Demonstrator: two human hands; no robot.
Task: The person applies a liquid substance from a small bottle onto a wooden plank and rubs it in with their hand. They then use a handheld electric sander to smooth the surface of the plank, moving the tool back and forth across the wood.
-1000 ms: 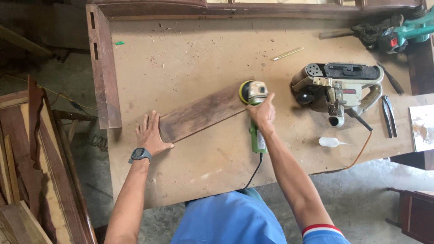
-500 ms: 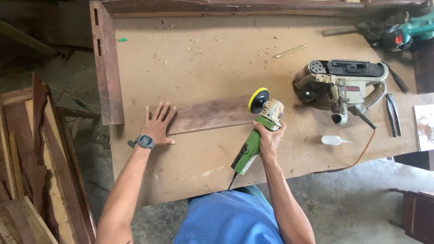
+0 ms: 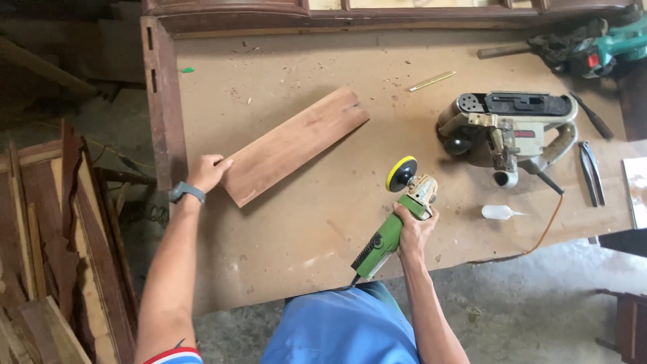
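The left hand (image 3: 205,172) is closed on the near end of the wooden plank (image 3: 291,143), which lies slanted on the counter (image 3: 303,222), that end close to the counter's left edge. The right hand (image 3: 414,229) grips the green angle grinder (image 3: 394,222), its yellow disc (image 3: 401,173) tilted up, apart from the plank. Bare counter lies between plank and belt sander (image 3: 509,131).

- I count one wooden board (image 3: 291,145) on the bench (image 3: 323,222).
- I see one green angle sander (image 3: 397,219).
- One belt sander (image 3: 509,128).
- One brass-coloured pencil (image 3: 431,81).
- One small clear squeeze bottle (image 3: 497,212).
- One pair of pliers (image 3: 593,172).
- One teal power tool (image 3: 606,47) at the far corner.
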